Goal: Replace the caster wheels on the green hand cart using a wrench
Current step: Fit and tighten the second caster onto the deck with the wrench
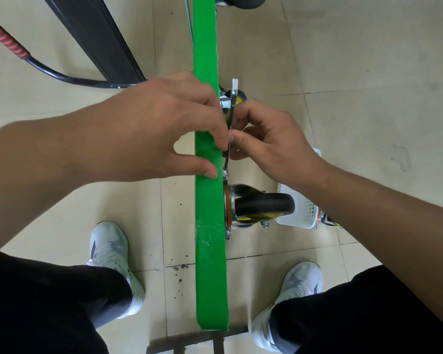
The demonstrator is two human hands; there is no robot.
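The green hand cart stands on its side between the person's feet, its deck seen edge-on as a long, smooth, glossy green strip with scuffed, whitish scratches low on the edge. The left hand drapes over that edge, thumb flat on the green surface and fingers curled down the wheel side, gripping the deck with fingertips against the wrench. The wrench is a thin, flat bar of bright silver metal lying close along the deck's underside. The right hand pinches its shaft between thumb and bent fingers. Just below, 1 caster wheel is bolted to the deck: matte black rubber tread, chrome fork, orange ring at the swivel, and a yellow label too small to read. A 2nd caster shows partly behind the wrench head. On the pale beige floor tiles sits a white perforated plastic basket. A black tube handle with a red-and-black spiral-textured grip lies at left.
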